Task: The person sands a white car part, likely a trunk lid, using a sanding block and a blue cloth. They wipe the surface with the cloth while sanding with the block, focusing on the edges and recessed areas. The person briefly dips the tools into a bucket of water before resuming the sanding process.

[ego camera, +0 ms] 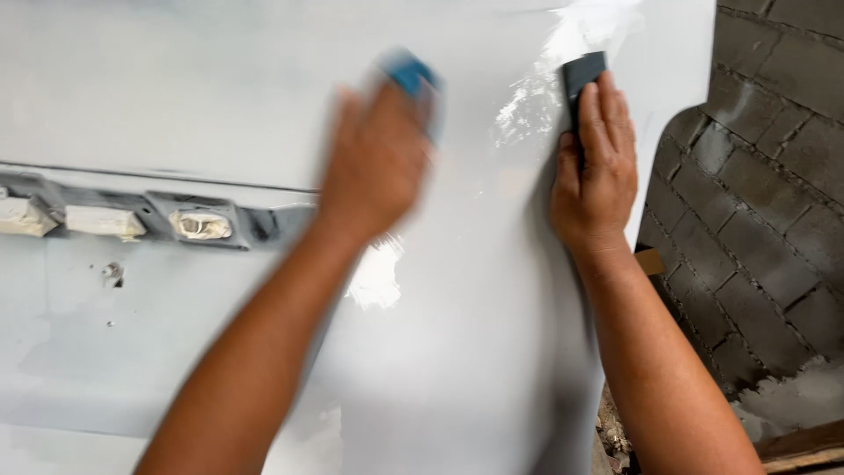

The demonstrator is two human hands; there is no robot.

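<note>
The right hand [596, 176] presses flat fingers on a dark sanding block [582, 75] against the grey primed panel [176, 88], wet beyond them, while the blurred left hand [374, 163] grips a blue pad [411, 75]; most of the panel looks untouched.

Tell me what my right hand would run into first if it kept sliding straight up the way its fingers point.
Probably nothing solid: the right hand presses a dark block flat on the pale grey panel, and only a glossy wet patch lies ahead before the frame's top edge.

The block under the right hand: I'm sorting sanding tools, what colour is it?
The block is black, seen in the head view, pressed by the right hand.
</note>
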